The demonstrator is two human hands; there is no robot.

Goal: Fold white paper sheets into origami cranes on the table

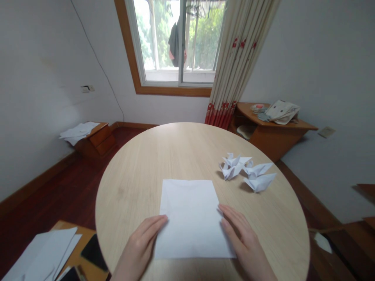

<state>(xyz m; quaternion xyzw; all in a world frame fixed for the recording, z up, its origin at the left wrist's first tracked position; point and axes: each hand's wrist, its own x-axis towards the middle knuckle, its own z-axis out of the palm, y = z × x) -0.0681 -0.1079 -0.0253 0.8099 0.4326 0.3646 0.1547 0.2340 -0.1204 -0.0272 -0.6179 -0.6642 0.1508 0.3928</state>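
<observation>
A white, nearly square sheet of paper (190, 222) lies flat on the round, light wood table (134, 171) in front of me. My left hand (146, 234) rests at its left edge, the outstretched fingers together and their tips lying over the paper; the thumb is mostly hidden. At the right edge, my right hand (240, 230) touches the sheet with its fingertips, fingers extended and thumb apart. Neither hand visibly grips the paper. Beyond my right hand stand several folded white paper cranes (260, 182), grouped close together on the table.
Lower left, a low wooden surface holds loose paper sheets (43, 249) and a dark flat object (95, 253). A small cabinet (99, 140) with papers stands far left. At the far right is a wooden desk (263, 136) with a cloth bag (283, 111), beside the curtain (234, 58).
</observation>
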